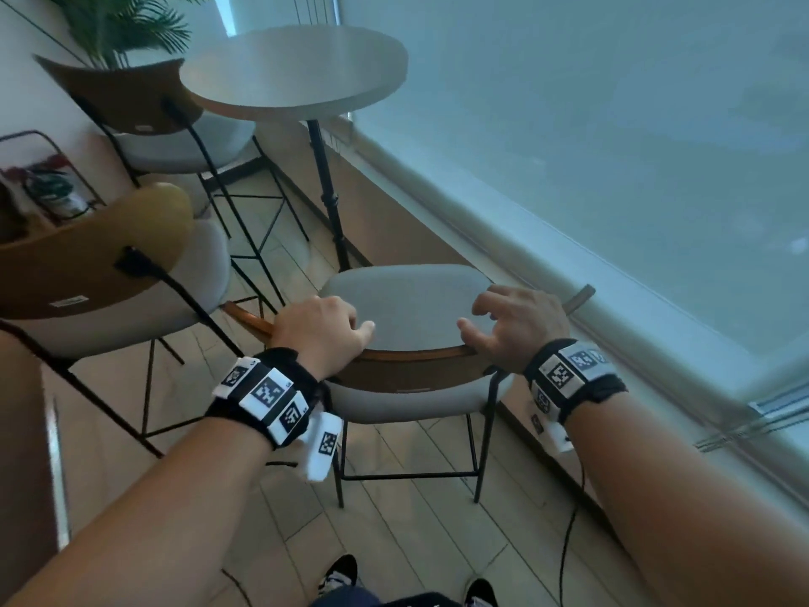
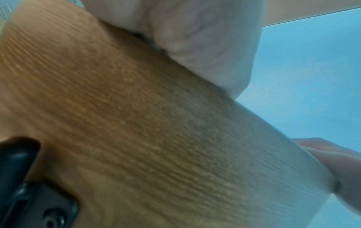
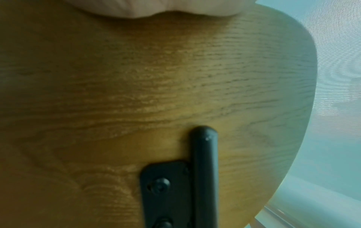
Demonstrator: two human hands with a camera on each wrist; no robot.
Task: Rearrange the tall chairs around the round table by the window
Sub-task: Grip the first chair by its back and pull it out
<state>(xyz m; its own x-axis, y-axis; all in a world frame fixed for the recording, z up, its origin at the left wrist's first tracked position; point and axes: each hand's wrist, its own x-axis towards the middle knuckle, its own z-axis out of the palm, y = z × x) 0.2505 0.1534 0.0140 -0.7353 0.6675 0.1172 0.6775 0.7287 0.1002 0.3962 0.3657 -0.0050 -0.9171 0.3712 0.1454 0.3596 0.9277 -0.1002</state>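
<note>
The round table (image 1: 297,67) stands on a black pole by the window. A tall chair (image 1: 407,308) with a grey seat and wooden backrest (image 1: 416,365) is right in front of me, facing the table. My left hand (image 1: 324,326) grips the backrest's top edge on the left, fingers curled over the front. My right hand (image 1: 516,326) lies over the top edge on the right, fingers arched and spread. Both wrist views are filled by the backrest's wood (image 2: 136,123) (image 3: 136,92) and its black bracket (image 3: 203,177). A second chair (image 1: 87,265) stands at my left, a third (image 1: 144,107) beyond the table.
The window blind (image 1: 613,146) and its low ledge (image 1: 481,199) run along the right, close to the chair. A potted plant (image 1: 118,24) stands in the far left corner. A wire rack (image 1: 43,181) with packets is at the left. A cable (image 1: 573,519) hangs by my shoes (image 1: 341,571).
</note>
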